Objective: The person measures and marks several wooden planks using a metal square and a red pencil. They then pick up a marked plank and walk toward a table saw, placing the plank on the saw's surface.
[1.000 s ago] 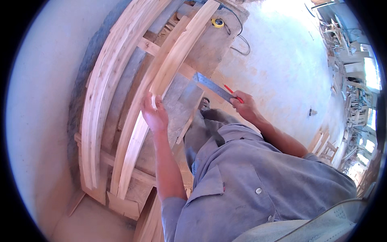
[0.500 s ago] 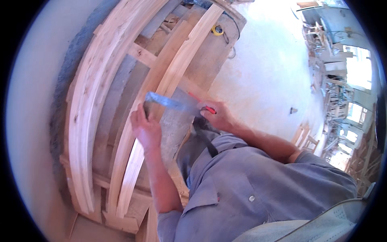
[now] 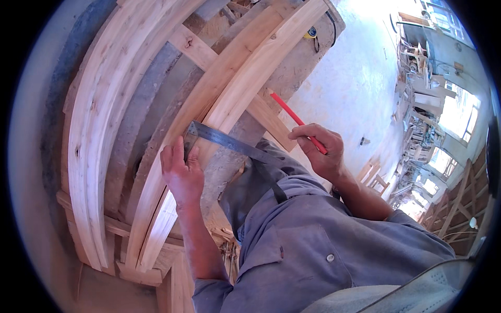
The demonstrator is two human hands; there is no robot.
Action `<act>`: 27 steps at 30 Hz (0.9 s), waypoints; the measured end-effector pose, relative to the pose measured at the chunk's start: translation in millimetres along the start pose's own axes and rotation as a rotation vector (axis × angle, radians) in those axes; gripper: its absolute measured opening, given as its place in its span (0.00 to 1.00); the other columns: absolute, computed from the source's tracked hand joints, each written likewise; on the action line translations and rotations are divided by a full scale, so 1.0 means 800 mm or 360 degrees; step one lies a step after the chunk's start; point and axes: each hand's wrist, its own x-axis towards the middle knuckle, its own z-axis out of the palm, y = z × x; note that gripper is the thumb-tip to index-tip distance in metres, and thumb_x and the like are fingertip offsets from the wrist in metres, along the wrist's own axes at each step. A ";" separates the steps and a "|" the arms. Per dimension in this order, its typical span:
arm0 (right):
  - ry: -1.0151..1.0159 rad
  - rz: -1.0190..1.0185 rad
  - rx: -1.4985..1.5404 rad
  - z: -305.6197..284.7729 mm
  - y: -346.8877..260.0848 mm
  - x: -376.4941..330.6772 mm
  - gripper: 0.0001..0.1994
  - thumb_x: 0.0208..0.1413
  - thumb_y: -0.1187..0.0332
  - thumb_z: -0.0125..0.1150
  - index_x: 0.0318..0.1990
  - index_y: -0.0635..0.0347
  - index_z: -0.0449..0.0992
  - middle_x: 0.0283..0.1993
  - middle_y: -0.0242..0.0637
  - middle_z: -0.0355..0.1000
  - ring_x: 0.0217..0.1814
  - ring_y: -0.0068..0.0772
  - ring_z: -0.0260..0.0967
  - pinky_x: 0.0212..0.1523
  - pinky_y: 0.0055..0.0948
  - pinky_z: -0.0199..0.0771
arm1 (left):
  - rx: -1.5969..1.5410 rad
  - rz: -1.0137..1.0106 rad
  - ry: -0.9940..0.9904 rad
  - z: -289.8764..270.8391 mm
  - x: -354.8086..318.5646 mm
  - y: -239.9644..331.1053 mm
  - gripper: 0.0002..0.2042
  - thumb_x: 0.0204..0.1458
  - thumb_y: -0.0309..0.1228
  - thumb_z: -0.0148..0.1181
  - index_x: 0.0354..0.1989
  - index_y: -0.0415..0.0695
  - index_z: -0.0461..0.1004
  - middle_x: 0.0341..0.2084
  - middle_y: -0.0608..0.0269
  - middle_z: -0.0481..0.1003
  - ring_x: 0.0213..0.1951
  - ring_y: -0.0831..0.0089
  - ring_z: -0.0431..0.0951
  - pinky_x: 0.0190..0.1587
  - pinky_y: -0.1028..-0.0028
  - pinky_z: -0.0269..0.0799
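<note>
My left hand (image 3: 182,176) is closed around the stock of a try square at the near wooden beams. The metal blade of the try square (image 3: 227,140) reaches rightward across the top of the light wooden beam (image 3: 245,78), and its far end sticks out past the beam's edge. Beside that beam, and touching it, runs a second, slightly browner beam (image 3: 211,86). To the right of the blade, my right hand (image 3: 324,152) grips a red pencil (image 3: 288,109). The pencil's tip points up and left, apart from the blade.
More long, gently curved beams (image 3: 99,104) lie at the left near the wall. A wooden crosspiece (image 3: 193,48) spans between the two sets. A yellow tape measure (image 3: 311,33) sits on the grey slab at the far end. Stacked timber (image 3: 425,104) lines the right side.
My right hand has moved away from the blade to the right, and the pencil has swung more upright. The try square, blurred before, now lies still across the beam. The view has shifted a little.
</note>
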 end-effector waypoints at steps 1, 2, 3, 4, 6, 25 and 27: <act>0.0005 -0.0021 -0.0004 -0.003 -0.004 0.005 0.08 0.58 0.81 0.56 0.42 0.64 0.80 0.38 0.39 0.81 0.40 0.27 0.79 0.42 0.25 0.76 | -0.0025 0.0014 -0.0002 -0.001 0.003 0.003 0.20 0.54 0.29 0.66 0.54 0.35 0.74 0.39 0.49 0.73 0.45 0.48 0.73 0.46 0.54 0.71; 0.0010 -0.0040 -0.0008 -0.005 -0.006 0.009 0.08 0.58 0.81 0.57 0.42 0.64 0.80 0.38 0.39 0.81 0.40 0.28 0.79 0.42 0.25 0.76 | -0.0036 -0.0018 0.0006 -0.002 0.003 0.003 0.20 0.53 0.28 0.67 0.53 0.35 0.75 0.39 0.49 0.73 0.45 0.48 0.73 0.46 0.55 0.71; 0.0022 -0.0061 -0.0011 -0.007 -0.008 0.013 0.08 0.58 0.81 0.57 0.41 0.64 0.80 0.38 0.39 0.81 0.40 0.28 0.79 0.42 0.26 0.76 | -0.0046 -0.0044 0.0015 -0.004 0.003 0.001 0.19 0.53 0.28 0.67 0.53 0.35 0.75 0.39 0.49 0.73 0.45 0.48 0.73 0.46 0.55 0.71; 0.0008 -0.0056 -0.0011 -0.009 -0.011 0.017 0.08 0.58 0.81 0.57 0.41 0.64 0.80 0.38 0.39 0.81 0.40 0.28 0.79 0.42 0.26 0.76 | -0.0056 -0.0070 0.0022 -0.005 0.005 -0.001 0.19 0.52 0.28 0.68 0.52 0.35 0.76 0.39 0.49 0.73 0.45 0.49 0.73 0.46 0.55 0.71; -0.0022 -0.0051 -0.0007 -0.013 -0.014 0.025 0.07 0.58 0.81 0.57 0.41 0.64 0.80 0.38 0.39 0.81 0.39 0.29 0.79 0.42 0.26 0.76 | -0.0084 -0.0175 0.0034 -0.010 0.012 0.002 0.19 0.52 0.28 0.68 0.51 0.35 0.76 0.39 0.49 0.73 0.45 0.49 0.73 0.45 0.55 0.72; -0.0171 -0.0399 0.0097 0.019 -0.012 0.045 0.05 0.53 0.79 0.65 0.38 0.66 0.80 0.29 0.39 0.77 0.30 0.34 0.75 0.32 0.30 0.72 | 0.0025 0.0114 -0.0118 0.030 0.068 0.049 0.19 0.51 0.30 0.69 0.50 0.37 0.74 0.38 0.51 0.74 0.43 0.52 0.76 0.42 0.57 0.74; -0.0164 -0.0431 0.0111 0.023 -0.008 0.044 0.05 0.53 0.78 0.65 0.38 0.66 0.80 0.28 0.39 0.77 0.30 0.34 0.74 0.31 0.31 0.72 | -0.0001 0.0160 -0.0119 0.031 0.071 0.051 0.19 0.52 0.30 0.68 0.50 0.36 0.74 0.38 0.51 0.74 0.43 0.51 0.76 0.43 0.57 0.74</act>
